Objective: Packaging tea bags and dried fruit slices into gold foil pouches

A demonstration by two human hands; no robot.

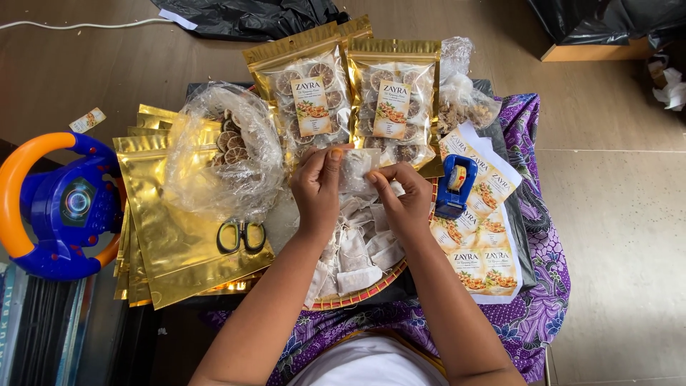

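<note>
My left hand (316, 187) and my right hand (402, 197) together pinch a small white tea bag (356, 168) above a round woven tray (371, 289) piled with several more white tea bags (355, 251). Just beyond the hands lie two gold-edged clear pouches (307, 96) (393, 96) filled with dried citrus slices. A clear plastic bag of dried slices (225, 146) sits left of my left hand.
A stack of empty gold pouches (161, 236) with black scissors (241, 236) on top lies at left. A blue tape dispenser (455, 186) rests on sheets of labels (482, 264) at right. A blue and orange toy steering wheel (50, 207) sits far left. Purple patterned cloth (539, 286) covers the lap.
</note>
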